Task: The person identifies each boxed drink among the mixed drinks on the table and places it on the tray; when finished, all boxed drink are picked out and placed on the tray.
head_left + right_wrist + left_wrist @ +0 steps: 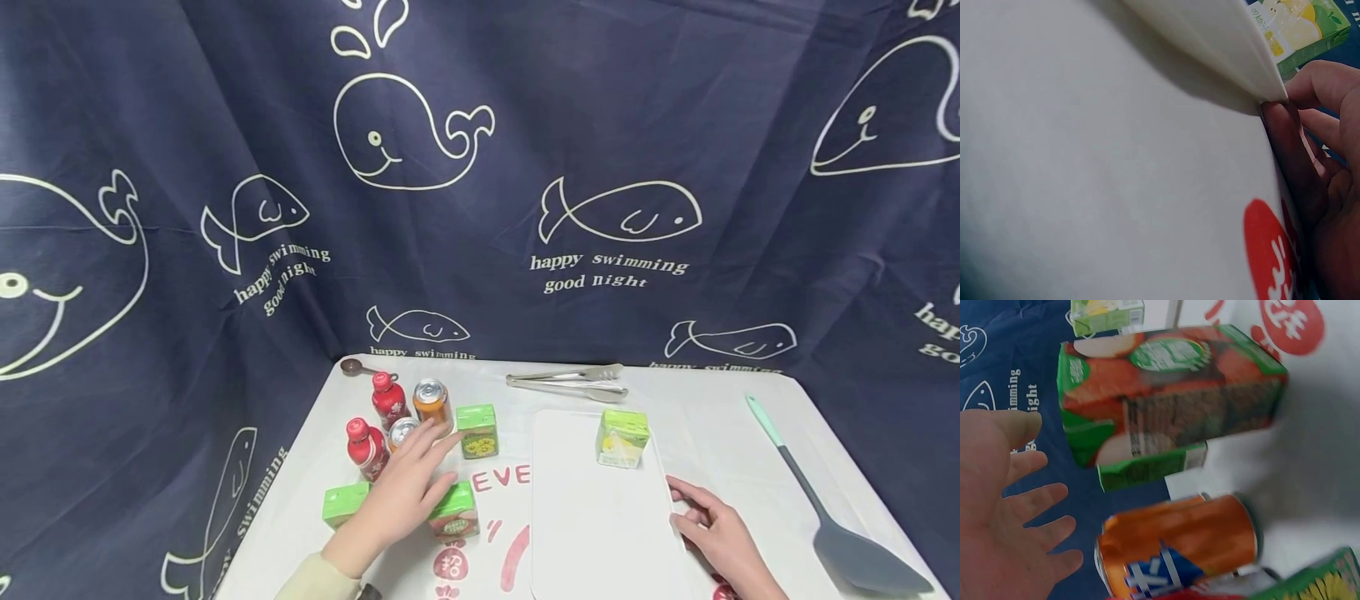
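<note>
My left hand (405, 483) reaches over a cluster of drinks with its fingers spread. In the left wrist view a red-and-green juice carton (1172, 390) and an orange soda can (1179, 544) are near those fingers, and nothing is in its grasp. At the right edge of a white tray (592, 533), my right hand (716, 533) pinches the rim between thumb and fingers. A green-and-yellow lemon drink carton (622, 440) stands on the tray near its far right corner.
Two red bottles (367, 450), another orange can (432, 406) and green cartons (478, 432) surround my left hand. Metal tongs (570, 383) and a brown scoop (352, 367) lie at the back. A grey spatula (862, 554) lies at right. Dark blue cloth (480, 275) hangs behind the table.
</note>
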The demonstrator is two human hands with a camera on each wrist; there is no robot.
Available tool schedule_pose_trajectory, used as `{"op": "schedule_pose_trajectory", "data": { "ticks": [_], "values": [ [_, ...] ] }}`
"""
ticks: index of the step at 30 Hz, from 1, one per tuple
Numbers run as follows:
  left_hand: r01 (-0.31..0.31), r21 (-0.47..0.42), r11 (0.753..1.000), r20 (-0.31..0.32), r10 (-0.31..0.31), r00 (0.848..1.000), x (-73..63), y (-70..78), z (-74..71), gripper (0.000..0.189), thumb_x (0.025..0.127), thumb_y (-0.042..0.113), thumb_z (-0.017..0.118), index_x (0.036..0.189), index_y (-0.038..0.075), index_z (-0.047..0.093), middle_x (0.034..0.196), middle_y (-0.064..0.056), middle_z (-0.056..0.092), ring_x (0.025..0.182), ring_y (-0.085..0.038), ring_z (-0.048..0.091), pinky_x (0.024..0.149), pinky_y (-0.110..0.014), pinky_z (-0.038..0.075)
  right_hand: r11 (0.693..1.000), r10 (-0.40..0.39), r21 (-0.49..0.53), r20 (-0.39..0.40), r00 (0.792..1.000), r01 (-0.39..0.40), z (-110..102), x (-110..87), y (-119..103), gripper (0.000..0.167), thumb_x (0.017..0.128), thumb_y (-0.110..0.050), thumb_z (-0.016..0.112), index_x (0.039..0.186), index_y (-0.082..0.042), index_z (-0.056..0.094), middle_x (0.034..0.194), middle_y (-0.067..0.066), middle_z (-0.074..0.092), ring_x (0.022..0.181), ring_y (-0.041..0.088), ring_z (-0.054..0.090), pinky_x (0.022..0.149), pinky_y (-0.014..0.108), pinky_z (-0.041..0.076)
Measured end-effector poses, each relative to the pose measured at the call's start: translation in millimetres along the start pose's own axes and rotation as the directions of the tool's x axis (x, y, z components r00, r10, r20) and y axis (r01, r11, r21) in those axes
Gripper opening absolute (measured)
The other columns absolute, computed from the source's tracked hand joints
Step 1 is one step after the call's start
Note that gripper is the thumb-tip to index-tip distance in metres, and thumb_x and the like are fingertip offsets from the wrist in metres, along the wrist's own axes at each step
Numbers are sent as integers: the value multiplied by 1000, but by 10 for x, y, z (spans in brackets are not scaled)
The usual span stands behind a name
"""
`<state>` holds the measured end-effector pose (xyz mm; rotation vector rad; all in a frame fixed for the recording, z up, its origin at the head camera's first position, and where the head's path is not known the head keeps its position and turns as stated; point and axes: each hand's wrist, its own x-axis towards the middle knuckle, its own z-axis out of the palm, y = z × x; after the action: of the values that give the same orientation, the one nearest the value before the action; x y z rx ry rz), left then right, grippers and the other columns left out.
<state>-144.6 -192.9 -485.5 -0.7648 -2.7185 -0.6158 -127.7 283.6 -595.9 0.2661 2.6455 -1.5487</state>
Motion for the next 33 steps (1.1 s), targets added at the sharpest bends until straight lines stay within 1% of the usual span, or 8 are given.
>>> {"op": "schedule_pose_trajectory", "data": {
  "ticks": [6,14,18,21,23,27,29,33],
  "values": [
    [-10,10,1000,-43,11,999,-140,-141,-48,56,95,22,77,147,12,60,153,-12,53,145,-41,42,119,-63,33,1000,15,-4,3,1000,-15,-1,-7,5,64,90,-5,74,150,0,52,125,15,60,70,19,60,56,27,55],
    [51,46,998,-69,-48,996,-392,-299,-162,52,94,21,79,143,12,63,149,-12,57,143,-39,46,116,-60,40,1000,23,4,4,1000,-23,-1,-18,-6,64,90,-5,73,150,0,51,126,15,60,71,18,60,57,27,55],
    [64,54,997,-87,-59,994,-516,-372,-206,53,94,21,79,144,12,63,149,-10,57,142,-35,48,115,-57,42,1000,12,2,1,1000,-12,-7,-16,-8,64,90,-6,73,150,0,52,125,15,60,71,18,60,57,27,55],
    [60,52,997,-93,-55,994,-592,-417,-247,53,95,21,78,145,13,62,150,-7,56,142,-31,48,116,-52,41,1000,0,1,-5,1000,0,-8,-10,-7,63,90,-5,73,149,0,52,124,15,61,70,18,60,57,27,55],
    [57,51,997,-97,-52,994,-636,-446,-275,53,96,21,77,146,14,61,151,-5,55,142,-29,48,118,-45,38,1000,-7,2,-9,1000,7,-8,-7,-4,63,90,-5,73,149,0,53,123,15,61,70,17,60,56,27,55],
    [35,44,998,-129,-29,991,-727,-501,-319,54,94,18,78,145,14,61,149,-5,57,139,-30,50,123,-27,26,1000,-24,6,-17,1000,24,-5,-8,7,62,90,-3,74,148,1,54,122,15,62,68,16,59,55,27,54],
    [30,38,999,-138,-24,990,-775,-524,-337,55,93,16,79,144,14,61,148,-5,58,138,-31,51,123,-19,20,999,-31,7,-18,999,31,-3,-9,12,61,90,-3,75,148,1,54,122,16,62,67,16,59,55,27,54],
    [48,29,998,-132,-44,990,-869,-573,-360,57,92,15,81,145,14,61,148,-3,58,138,-29,51,121,-13,16,1000,-31,-5,-17,999,31,-2,-5,16,62,90,-3,75,148,2,54,122,15,62,67,15,58,55,26,54]
  ]
}}
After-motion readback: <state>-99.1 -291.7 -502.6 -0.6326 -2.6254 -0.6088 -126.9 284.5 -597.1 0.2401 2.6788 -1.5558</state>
